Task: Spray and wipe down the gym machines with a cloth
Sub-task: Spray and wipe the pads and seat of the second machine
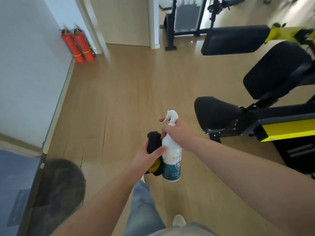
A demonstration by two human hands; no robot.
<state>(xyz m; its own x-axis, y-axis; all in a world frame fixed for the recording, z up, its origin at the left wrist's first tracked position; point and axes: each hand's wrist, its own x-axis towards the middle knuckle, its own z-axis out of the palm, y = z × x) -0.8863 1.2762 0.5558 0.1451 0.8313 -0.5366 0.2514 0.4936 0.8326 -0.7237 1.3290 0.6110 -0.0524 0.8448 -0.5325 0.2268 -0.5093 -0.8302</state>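
The right hand grips the white spray bottle at its neck under the trigger, forefinger straight. The left hand clutches a bunched black cloth against the bottle's left side. Both forearms reach forward, centre-near. The bottle looks light, rigid and smooth, best held at the neck; the cloth looks soft. The gym machine stands to the right.

No legible text anywhere; printed label on the spray bottle too blurred.
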